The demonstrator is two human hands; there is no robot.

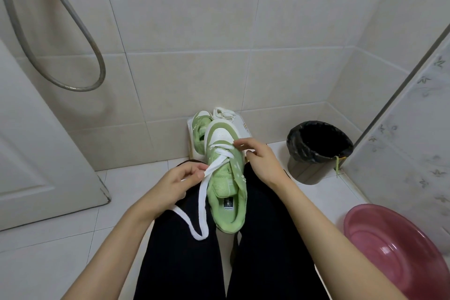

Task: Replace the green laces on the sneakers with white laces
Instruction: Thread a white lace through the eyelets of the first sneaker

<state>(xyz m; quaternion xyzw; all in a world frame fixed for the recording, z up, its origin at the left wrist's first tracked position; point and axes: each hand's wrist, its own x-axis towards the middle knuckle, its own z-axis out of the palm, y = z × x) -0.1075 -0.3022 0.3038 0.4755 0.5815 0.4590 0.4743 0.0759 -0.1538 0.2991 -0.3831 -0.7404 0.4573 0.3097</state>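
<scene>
Black bin (304,156), pink basin (389,251) rightward — left hand (177,182) and right hand (258,161) pinch white lace (202,192) on green sneaker (220,173).

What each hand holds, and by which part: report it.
Left hand pinches the white lace partway along its free length, just beside the sneaker. Right hand is at the sneaker's right-side lacing; whether it grips anything cannot be told.
</scene>
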